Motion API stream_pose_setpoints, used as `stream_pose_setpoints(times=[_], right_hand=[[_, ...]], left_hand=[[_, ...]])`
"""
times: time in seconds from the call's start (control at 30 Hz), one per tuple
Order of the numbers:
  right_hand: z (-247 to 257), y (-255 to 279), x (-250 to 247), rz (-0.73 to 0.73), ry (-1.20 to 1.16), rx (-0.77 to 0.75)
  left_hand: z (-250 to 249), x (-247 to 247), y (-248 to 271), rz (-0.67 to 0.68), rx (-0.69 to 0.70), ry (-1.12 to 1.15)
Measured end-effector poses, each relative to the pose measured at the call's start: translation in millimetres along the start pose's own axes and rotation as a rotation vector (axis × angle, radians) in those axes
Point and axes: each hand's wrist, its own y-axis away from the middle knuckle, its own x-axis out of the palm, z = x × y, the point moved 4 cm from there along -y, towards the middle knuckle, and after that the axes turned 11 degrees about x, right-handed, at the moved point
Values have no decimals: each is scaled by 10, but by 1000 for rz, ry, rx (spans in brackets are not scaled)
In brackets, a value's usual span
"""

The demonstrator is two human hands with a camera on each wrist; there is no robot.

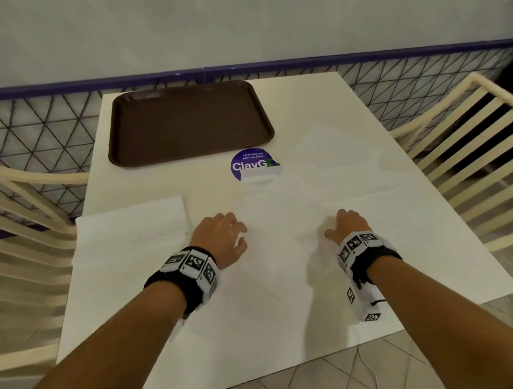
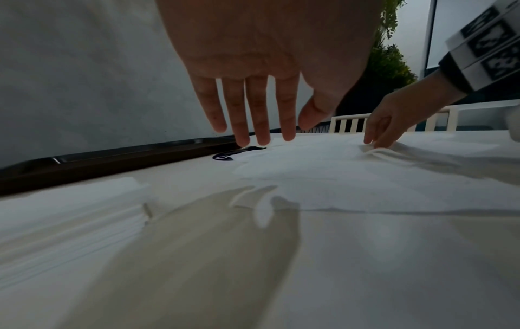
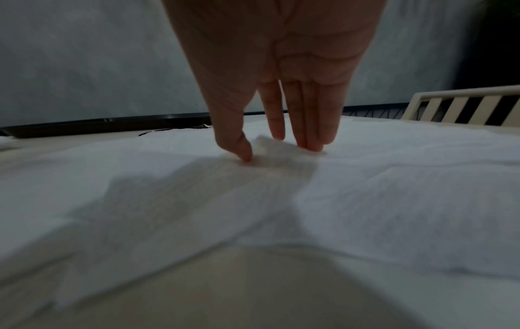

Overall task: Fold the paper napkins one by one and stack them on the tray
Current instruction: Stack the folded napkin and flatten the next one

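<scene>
A brown tray (image 1: 187,122) lies bare at the far left of the white table (image 1: 262,320). A stack of white napkins (image 1: 132,226) sits at the table's left edge. One unfolded napkin (image 1: 296,196) is spread flat over the middle and right. My right hand (image 1: 345,224) has its thumb and straight fingers (image 3: 306,133) down on this napkin (image 3: 394,189), and a small pucker rises between them. My left hand (image 1: 221,234) hovers just above the table beside the stack (image 2: 70,211), with its fingers (image 2: 258,115) straight and holding nothing.
A round purple sticker (image 1: 250,161) in front of the tray is half covered by the napkin's far edge. Cream slatted chairs stand at the left (image 1: 14,219) and at the right (image 1: 481,145). A wall with a blue rail runs behind the table.
</scene>
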Motion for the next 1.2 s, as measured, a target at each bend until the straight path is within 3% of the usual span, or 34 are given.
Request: stream_pose_setpoints(times=[0.13,0.23,0.3,0.37,0.43,0.6,0.67,0.77,0.9,1.07,1.2], right_hand=[[-17,-58,-35,-66,10,-43],[-36,-93,-52,-87,25,-77],[-58,-122,-74,-110,20,-101],[-84,-140,-108,-125,10,-116],[-83,-115,-170,-161,11,-149],[194,226,-271,-283,49,-428],[350,445,-198,-250,68,-549],[554,796,-22,-110,24,-695],[742,1130,227,54,-20,-795],[829,1297,546,199,74,-841],[871,1279,733,225,222,-878]], left_hand=[[-94,103,-61,107,28,-43],[-159,126,-57,62,-3,-26],[-228,147,-74,104,-23,27],[-235,143,-114,12,-39,21],[-292,95,-144,61,-14,-11],[-360,-4,-224,-39,-15,-3],[-349,18,-237,-15,-19,-64],[-387,-4,-123,-38,101,-22],[-317,109,167,45,169,5],[-56,304,774,115,-178,285],[153,369,1292,25,-390,459]])
